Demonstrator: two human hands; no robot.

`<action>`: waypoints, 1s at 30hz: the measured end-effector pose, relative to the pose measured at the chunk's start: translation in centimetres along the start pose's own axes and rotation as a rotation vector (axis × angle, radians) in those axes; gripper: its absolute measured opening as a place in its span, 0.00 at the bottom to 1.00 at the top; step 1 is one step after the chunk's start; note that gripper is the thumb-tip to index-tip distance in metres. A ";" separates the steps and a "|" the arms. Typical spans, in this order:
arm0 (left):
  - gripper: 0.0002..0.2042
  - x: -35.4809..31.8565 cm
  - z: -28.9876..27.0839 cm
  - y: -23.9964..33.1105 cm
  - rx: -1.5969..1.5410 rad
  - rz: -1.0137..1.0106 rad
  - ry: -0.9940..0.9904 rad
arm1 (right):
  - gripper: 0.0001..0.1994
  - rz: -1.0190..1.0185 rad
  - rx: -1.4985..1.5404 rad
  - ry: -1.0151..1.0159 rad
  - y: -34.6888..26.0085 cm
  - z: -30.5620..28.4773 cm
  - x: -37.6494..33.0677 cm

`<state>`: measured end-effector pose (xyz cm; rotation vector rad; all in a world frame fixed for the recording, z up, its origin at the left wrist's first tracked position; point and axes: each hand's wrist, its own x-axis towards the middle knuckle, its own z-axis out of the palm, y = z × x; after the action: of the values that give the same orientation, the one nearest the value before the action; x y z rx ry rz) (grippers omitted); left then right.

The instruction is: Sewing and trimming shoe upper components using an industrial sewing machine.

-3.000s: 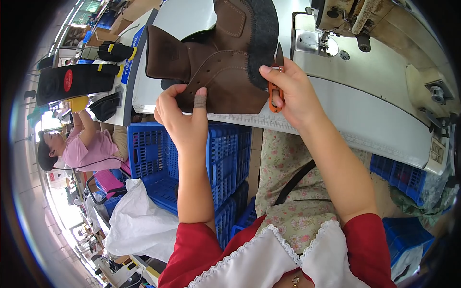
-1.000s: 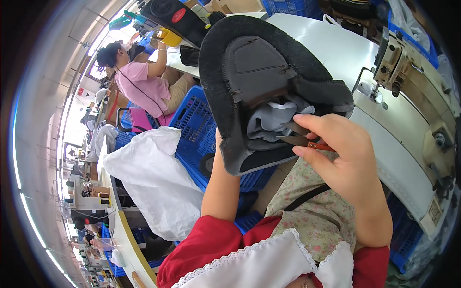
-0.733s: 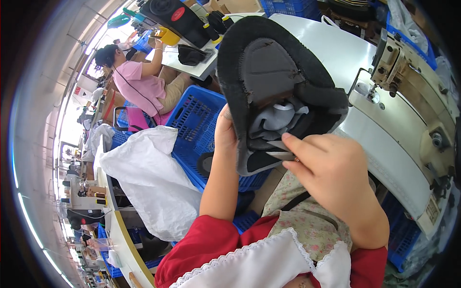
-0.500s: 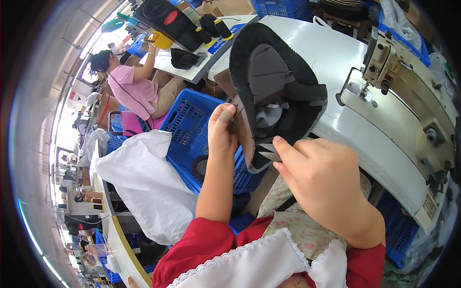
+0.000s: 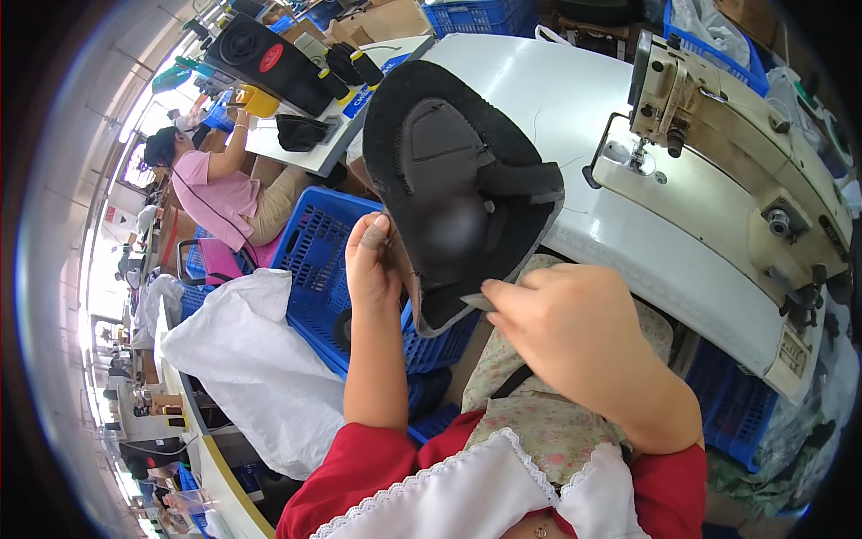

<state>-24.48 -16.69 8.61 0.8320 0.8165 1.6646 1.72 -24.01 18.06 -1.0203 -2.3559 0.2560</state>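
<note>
I hold a black shoe upper (image 5: pixel 458 180) up in front of me, its dark padded inner side facing me. My left hand (image 5: pixel 373 260) pinches its left edge between thumb and fingers. My right hand (image 5: pixel 575 332) is closed around small thread snips, whose grey metal tip (image 5: pixel 476 303) sticks out and touches the upper's lower edge. The snips' handle is hidden in my palm.
A beige sewing machine (image 5: pixel 736 153) stands on the white table (image 5: pixel 557 90) to the right. A blue plastic crate (image 5: pixel 319 269) and a white bag (image 5: pixel 242 359) sit below to my left. A person in a pink shirt (image 5: pixel 215 193) works at another table behind.
The upper has gone from lying brown side out on the table to being held up with its black inside facing me. My right hand has slid to its lower edge.
</note>
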 end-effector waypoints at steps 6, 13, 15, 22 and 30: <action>0.05 -1.6 -1.6 0.8 0.089 0.015 0.099 | 0.15 0.369 0.614 -0.124 5.1 0.6 -0.8; 0.07 -2.7 -7.3 3.3 0.221 0.196 0.429 | 0.17 0.715 0.625 0.529 21.3 9.3 -5.7; 0.08 -3.0 -10.5 4.2 0.281 0.269 0.498 | 0.18 0.790 0.545 0.503 24.2 11.2 -7.1; 0.22 -8.7 -18.1 4.3 1.561 0.450 0.719 | 0.19 0.604 0.349 0.287 24.4 11.5 -6.8; 0.10 -37.6 -22.2 6.3 1.054 -0.050 1.448 | 0.19 0.483 0.230 0.301 28.4 9.5 -6.2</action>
<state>-38.71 -56.92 -2.35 0.0403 2.7981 1.5595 17.27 -8.40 -3.10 -1.3910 -1.7437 0.5023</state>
